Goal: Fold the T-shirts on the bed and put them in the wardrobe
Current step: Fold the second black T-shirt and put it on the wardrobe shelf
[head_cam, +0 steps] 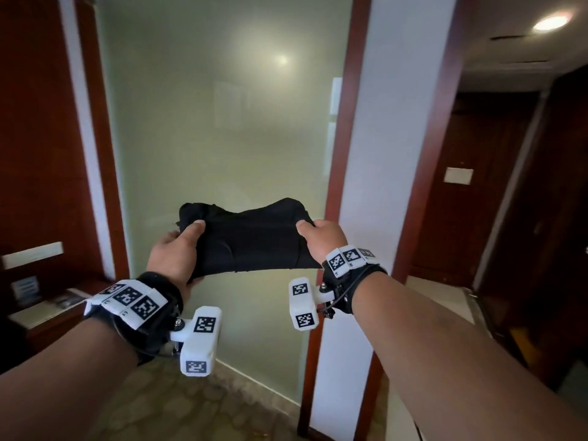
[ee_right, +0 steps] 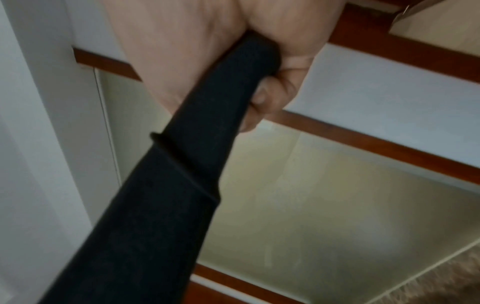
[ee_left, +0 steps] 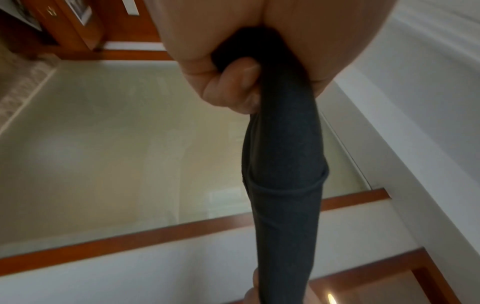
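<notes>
The person's two forearms reach forward from the bottom of the head view, each wrist wearing a black strap with white marker blocks [head_cam: 200, 340]. Just past them the left hand [head_cam: 173, 254] grips the left end of a folded black T-shirt [head_cam: 251, 241], thumb pressed on top and fingers curled underneath; the left wrist view shows those fingers [ee_left: 233, 90] wrapped round the dark fabric [ee_left: 283, 164]. The right hand [head_cam: 324, 238] has the same kind of grip on the right end, thumb over the top edge, and the right wrist view shows its curled fingers [ee_right: 272, 96] closed round the cloth [ee_right: 182, 185]. Both grips are tight on the shirt, which hangs between the hands in the air at about chest height, sagging a little in the middle, touching nothing else.

Beyond the shirt stands a frosted glass panel [head_cam: 222, 122] in a reddish wooden frame [head_cam: 346, 154], with a white pillar [head_cam: 391, 154] to its right. Below lies a patterned carpet [head_cam: 191, 409]. Further right a dim corridor leads to a dark wooden door [head_cam: 477, 202], with a ceiling light [head_cam: 550, 22] glowing above it. At the far left a wooden shelf [head_cam: 47, 307] carries some papers.
</notes>
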A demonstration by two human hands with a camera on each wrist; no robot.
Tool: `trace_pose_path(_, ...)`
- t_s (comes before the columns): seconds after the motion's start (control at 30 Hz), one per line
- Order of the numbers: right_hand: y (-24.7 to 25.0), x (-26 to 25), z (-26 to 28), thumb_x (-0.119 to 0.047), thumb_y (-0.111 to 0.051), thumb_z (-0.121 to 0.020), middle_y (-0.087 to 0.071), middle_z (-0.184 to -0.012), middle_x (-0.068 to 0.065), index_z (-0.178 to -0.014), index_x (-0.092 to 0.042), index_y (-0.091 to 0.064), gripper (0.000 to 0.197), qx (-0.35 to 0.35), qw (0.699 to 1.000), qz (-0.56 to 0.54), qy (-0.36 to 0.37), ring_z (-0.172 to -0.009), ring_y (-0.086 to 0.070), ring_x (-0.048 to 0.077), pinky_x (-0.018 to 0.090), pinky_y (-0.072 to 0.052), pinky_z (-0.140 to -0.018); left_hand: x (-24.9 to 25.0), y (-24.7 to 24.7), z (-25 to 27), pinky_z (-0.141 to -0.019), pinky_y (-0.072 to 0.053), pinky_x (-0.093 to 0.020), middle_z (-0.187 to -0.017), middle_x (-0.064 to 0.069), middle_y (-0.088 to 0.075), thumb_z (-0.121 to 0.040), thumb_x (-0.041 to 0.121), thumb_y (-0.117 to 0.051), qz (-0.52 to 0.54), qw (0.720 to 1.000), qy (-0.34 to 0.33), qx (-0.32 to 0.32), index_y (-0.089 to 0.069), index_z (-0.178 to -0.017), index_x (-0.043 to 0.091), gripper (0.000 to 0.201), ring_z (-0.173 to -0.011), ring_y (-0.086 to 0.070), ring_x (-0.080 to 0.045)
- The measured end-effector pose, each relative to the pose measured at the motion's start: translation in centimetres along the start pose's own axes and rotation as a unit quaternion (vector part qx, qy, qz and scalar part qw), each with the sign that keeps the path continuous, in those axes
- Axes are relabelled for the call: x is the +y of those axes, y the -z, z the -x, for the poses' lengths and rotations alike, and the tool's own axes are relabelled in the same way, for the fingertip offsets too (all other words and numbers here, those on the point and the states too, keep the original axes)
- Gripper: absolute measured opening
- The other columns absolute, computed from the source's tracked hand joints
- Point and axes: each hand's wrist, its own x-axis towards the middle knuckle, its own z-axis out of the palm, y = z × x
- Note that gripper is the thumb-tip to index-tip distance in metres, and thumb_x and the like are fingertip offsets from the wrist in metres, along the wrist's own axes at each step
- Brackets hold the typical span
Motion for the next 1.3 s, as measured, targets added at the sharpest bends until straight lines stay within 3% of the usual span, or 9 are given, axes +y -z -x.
trace_pose_path(0.3,14.2,9.0,-4.6,-0.034,-0.057,-0.097,-0.040,-0.060,0.004,-0.064,-0.012,-0.041,0.043,0.095,0.993,0.043,-0.048,-0.056,-0.039,0.022,0.034,-0.027,-0.052,-4.8,-17.7,1.6,-0.052,-0.040,-0.024,-0.080,0.000,-0.058,-0.095,0.039,-0.063,0.001,0.994,0.025,-0.107,-0.056,-0.089,0.019,0.022,-0.066,-0.056,-0.015)
trace_pose_path(0.47,23.8,14.1,-7.4,-0.032,-0.058,-0.098,-0.036,-0.057,0.002,-0.060,-0.014,-0.036,0.047,0.145,0.985,0.062,-0.071,-0.054,-0.037,0.021,0.035,-0.022,-0.051,-7.7,-29.1,3.3,-0.055,-0.045,-0.028,-0.084,-0.004,-0.062,-0.095,0.040,-0.061,-0.005,0.984,0.030,-0.175,-0.057,-0.088,0.017,0.025,-0.067,-0.058,-0.018)
trace_pose_path(0.67,34.3,19.9,-10.2,-0.037,-0.055,-0.099,-0.042,-0.062,0.004,-0.064,-0.013,-0.041,0.045,0.185,0.971,0.115,-0.095,-0.059,-0.043,0.023,0.037,-0.026,-0.053,-11.7,-41.2,6.3,-0.035,-0.033,-0.016,-0.071,-0.001,-0.052,-0.096,0.035,-0.062,0.006,0.968,0.056,-0.245,-0.056,-0.091,0.014,0.022,-0.051,-0.048,-0.014)
trace_pose_path(0.73,37.1,22.3,-10.8,-0.036,-0.055,-0.098,-0.043,-0.063,0.004,-0.064,-0.012,-0.041,0.045,0.199,0.966,0.121,-0.109,-0.060,-0.043,0.023,0.037,-0.027,-0.054,-12.7,-44.9,7.0,-0.039,-0.037,-0.018,-0.072,-0.002,-0.056,-0.094,0.038,-0.062,0.000,0.962,0.053,-0.268,-0.057,-0.090,0.014,0.025,-0.055,-0.052,-0.015)
trace_pose_path(0.83,41.2,25.7,-12.0,-0.035,-0.056,-0.097,-0.045,-0.063,0.006,-0.063,-0.011,-0.045,0.043,0.226,0.957,0.124,-0.135,-0.065,-0.046,0.025,0.037,-0.029,-0.055,-14.2,-50.5,7.5,-0.064,-0.053,-0.035,-0.090,-0.010,-0.069,-0.083,0.052,-0.063,-0.035,0.950,0.028,-0.308,-0.062,-0.091,0.014,0.038,-0.076,-0.067,-0.025)
trace_pose_path(0.9,43.8,27.7,-12.9,-0.036,-0.055,-0.097,-0.054,-0.070,0.009,-0.070,-0.007,-0.056,0.040,0.235,0.951,0.137,-0.148,-0.069,-0.050,0.025,0.036,-0.033,-0.057,-15.4,-54.3,7.8,-0.076,-0.057,-0.041,-0.093,-0.010,-0.069,-0.089,0.050,-0.062,-0.050,0.943,0.022,-0.329,-0.061,-0.091,0.017,0.032,-0.086,-0.068,-0.028)
trace_pose_path(1.13,51.6,33.4,-18.6,-0.037,-0.055,-0.098,-0.065,-0.091,0.013,-0.096,-0.001,-0.067,0.038,0.304,0.924,0.170,-0.159,-0.089,-0.059,0.028,0.037,-0.042,-0.081,-20.0,-67.9,7.4,-0.050,-0.045,-0.026,-0.091,-0.006,-0.064,-0.095,0.046,-0.058,-0.026,0.917,0.049,-0.395,-0.059,-0.101,0.016,0.030,-0.078,-0.065,-0.022)
trace_pose_path(1.2,53.5,34.7,-20.9,-0.037,-0.055,-0.098,-0.063,-0.092,0.014,-0.099,0.000,-0.067,0.039,0.321,0.915,0.181,-0.164,-0.091,-0.059,0.029,0.039,-0.045,-0.087,-20.7,-71.8,6.7,-0.051,-0.049,-0.027,-0.095,-0.008,-0.066,-0.094,0.046,-0.059,-0.008,0.908,0.058,-0.414,-0.059,-0.103,0.017,0.031,-0.080,-0.066,-0.023)
trace_pose_path(1.3,56.4,36.2,-24.6,-0.036,-0.054,-0.100,-0.059,-0.089,0.015,-0.099,0.002,-0.066,0.040,0.341,0.903,0.192,-0.177,-0.087,-0.057,0.028,0.036,-0.040,-0.082,-21.8,-77.9,5.1,-0.067,-0.056,-0.036,-0.102,-0.009,-0.067,-0.093,0.047,-0.060,0.008,0.897,0.081,-0.435,-0.060,-0.103,0.017,0.032,-0.090,-0.068,-0.026)
